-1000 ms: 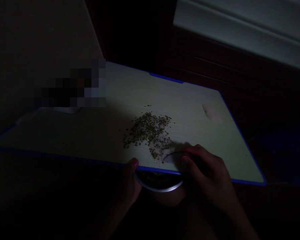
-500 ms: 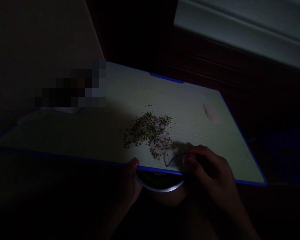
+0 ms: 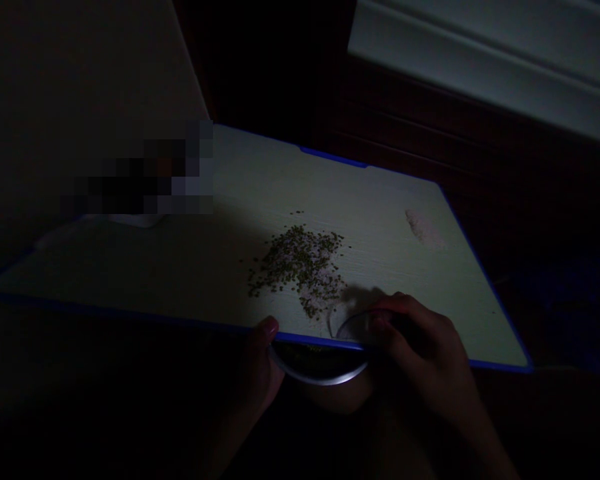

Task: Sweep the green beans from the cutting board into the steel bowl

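Note:
My right hand (image 3: 425, 340) is closed, thumb against fingers, on a thin curved see-through piece (image 3: 351, 325), possibly plastic. Its lower edge rests on the pale board-like tabletop (image 3: 375, 200) close to the blue front rim. Just beyond it lies a loose heap of small dark green beans or seeds (image 3: 300, 257) mixed with pale grains. Below the rim a round bowl (image 3: 325, 380) with a shiny metal edge is pressed up to the table, with some greenish contents in shadow. My left hand (image 3: 263, 367) grips the bowl's left side, thumb up at the table edge; its other fingers are hidden.
A small pinkish-white pile (image 3: 423, 228) lies on the right part of the tabletop. At the left, a pale object (image 3: 137, 219) sits partly behind a blurred patch. A white ledge (image 3: 480, 60) crosses the upper right. The room is very dark.
The thin curved piece has shifted very slightly towards the table's front rim. Both hands and the bean heap look almost the same.

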{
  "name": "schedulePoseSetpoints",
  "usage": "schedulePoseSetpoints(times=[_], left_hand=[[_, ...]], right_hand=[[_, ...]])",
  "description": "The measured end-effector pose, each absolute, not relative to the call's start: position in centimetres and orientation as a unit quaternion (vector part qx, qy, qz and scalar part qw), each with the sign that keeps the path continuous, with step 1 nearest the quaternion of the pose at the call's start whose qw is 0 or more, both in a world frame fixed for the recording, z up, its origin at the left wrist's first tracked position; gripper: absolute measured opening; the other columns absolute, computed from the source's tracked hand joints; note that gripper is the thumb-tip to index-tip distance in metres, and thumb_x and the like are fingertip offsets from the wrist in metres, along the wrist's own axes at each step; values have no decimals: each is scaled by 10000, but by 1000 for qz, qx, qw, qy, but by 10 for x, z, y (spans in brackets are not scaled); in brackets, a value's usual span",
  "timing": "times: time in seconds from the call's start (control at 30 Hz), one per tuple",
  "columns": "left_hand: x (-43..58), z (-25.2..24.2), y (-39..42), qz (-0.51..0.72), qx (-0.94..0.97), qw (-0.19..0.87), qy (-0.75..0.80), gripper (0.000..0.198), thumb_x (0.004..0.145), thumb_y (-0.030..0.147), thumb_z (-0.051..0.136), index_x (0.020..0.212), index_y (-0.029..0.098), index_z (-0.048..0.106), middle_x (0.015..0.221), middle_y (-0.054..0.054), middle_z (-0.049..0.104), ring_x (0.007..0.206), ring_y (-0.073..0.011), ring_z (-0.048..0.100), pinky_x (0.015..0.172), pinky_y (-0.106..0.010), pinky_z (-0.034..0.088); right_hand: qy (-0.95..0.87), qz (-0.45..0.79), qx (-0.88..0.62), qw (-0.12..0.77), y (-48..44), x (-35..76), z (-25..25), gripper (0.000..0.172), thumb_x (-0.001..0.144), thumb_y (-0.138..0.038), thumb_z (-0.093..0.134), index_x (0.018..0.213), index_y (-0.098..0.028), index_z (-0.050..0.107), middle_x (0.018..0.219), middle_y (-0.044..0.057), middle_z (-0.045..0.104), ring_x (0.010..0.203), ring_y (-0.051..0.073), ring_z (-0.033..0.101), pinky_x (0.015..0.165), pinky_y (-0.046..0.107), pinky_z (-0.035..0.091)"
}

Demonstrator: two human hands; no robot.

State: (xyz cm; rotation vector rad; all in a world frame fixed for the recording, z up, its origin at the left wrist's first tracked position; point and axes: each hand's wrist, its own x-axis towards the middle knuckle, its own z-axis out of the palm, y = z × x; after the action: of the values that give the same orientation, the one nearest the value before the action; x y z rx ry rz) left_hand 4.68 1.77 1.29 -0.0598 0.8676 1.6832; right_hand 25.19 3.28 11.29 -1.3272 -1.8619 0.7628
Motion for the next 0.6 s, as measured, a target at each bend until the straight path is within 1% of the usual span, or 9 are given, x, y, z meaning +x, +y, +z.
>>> schedulePoseSetpoints(times=[0.07,0.13,0.23,0.3,0.47,0.6], left_hand=[[47,15,18,716,-23,593,367,596,691,219,835,1262,330,707,993,2,835,1356,-328,633,1188,-478,488],[48,16,19,716,-18,596,364,596,658,218,834,1235,315,720,992,-6,837,1326,-347,654,1186,-493,488],[50,17,20,728,-6,580,366,571,653,212,826,1209,309,737,1090,-5,836,1307,-344,668,1191,-480,481],[51,17,20,733,-6,575,365,565,674,229,837,1224,312,737,1136,0,830,1310,-332,668,1200,-470,470],[49,13,19,736,8,580,348,539,715,224,848,1227,354,741,1146,28,826,1330,-287,656,1212,-429,454],[48,10,18,737,7,579,349,499,743,219,821,1217,349,737,1071,26,832,1353,-292,636,1203,-441,465]], right_hand=[[-699,284,-537,378,34,252,111,113,998,-329,672,1062,-292,757,938,-11,787,847,172,742,731,254,576],[-687,273,-550,389,36,251,109,151,1001,-355,672,1114,-302,758,1019,-1,814,912,190,762,780,274,594],[-701,266,-542,379,38,250,108,193,1011,-362,662,1172,-311,755,1108,10,822,979,201,768,850,303,601],[-709,266,-535,375,38,249,108,201,1014,-357,657,1187,-316,751,1141,11,819,990,199,768,865,307,600],[-695,270,-549,379,38,251,108,182,1005,-361,667,1157,-311,755,1093,5,827,967,197,774,846,295,608],[-697,264,-550,378,38,251,109,180,987,-346,674,1129,-288,768,1059,19,829,948,202,777,829,300,610]])
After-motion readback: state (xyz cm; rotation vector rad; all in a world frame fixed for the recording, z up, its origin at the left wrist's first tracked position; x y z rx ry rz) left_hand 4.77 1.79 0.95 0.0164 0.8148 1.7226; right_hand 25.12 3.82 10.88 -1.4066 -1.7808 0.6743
